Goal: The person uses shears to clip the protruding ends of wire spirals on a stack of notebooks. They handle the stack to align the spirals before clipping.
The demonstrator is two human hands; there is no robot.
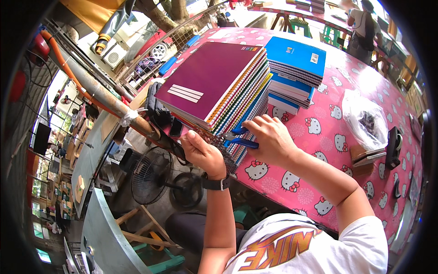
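Observation:
A tall stack of spiral-bound notebooks [212, 82], topped by a dark purple cover, stands at the table's near left edge. My right hand [271, 139] is wrapped round blue-handled pliers [246, 142]. Their metal jaws point left, at the notebooks' spiral coils on the stack's near side. Beside the stack's near corner is my left hand [203, 153], thumb up and fingers curled in; what they pinch, if anything, is hidden. Right behind the purple stack sits a smaller pile of blue notebooks [296, 57].
A pink patterned cloth covers the table [315, 150]. On its right lie a clear plastic bag [365, 118] and a black stapler-like tool [393, 148]. A standing fan [153, 176] is below the left edge, near a rusty pipe [116, 107]. Another person [365, 34] stands at the far right.

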